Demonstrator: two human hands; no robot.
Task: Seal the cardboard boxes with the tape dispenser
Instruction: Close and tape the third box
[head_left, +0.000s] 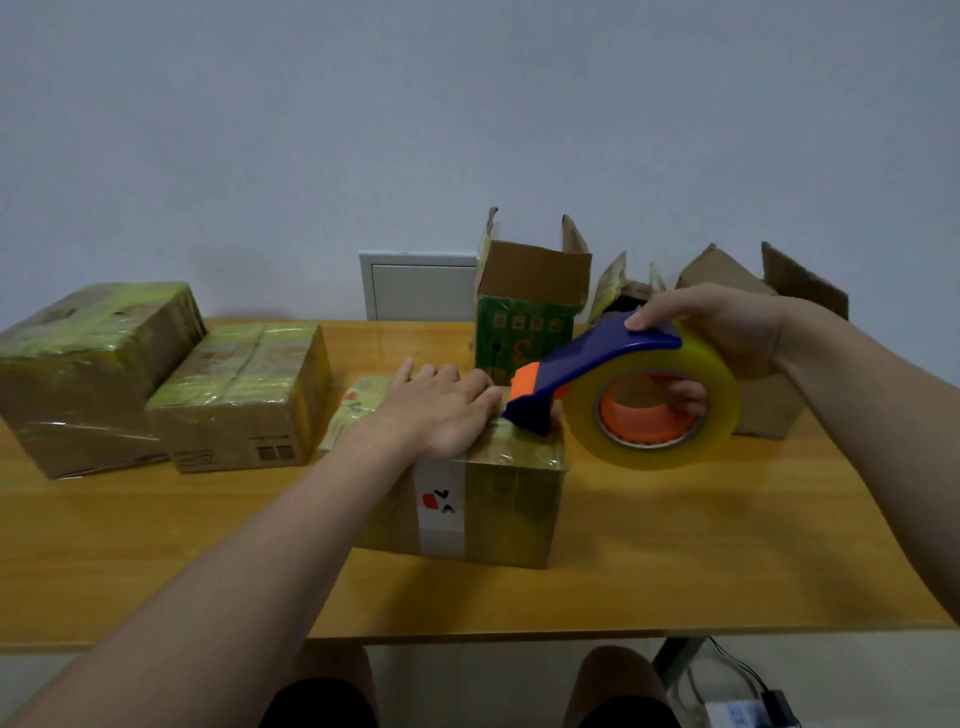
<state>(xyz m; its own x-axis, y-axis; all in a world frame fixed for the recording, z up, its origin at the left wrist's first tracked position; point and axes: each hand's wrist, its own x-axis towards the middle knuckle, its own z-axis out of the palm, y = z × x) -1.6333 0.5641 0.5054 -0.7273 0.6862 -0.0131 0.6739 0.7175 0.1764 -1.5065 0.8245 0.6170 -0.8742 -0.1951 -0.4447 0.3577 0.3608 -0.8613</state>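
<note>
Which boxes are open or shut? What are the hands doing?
Large taped brown cardboard box: sealed.
Smaller taped brown cardboard box: sealed.
Middle brown cardboard box: closed, under flat left hand.
Green printed cardboard box: open.
Plain brown box, far right: open.
Blue-and-orange tape dispenser: gripped by right hand.

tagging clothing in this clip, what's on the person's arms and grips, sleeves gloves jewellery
The left forearm and right forearm are bare, no sleeve in view. The left grip and right grip wear no glove, ring, watch or band that shows.
</note>
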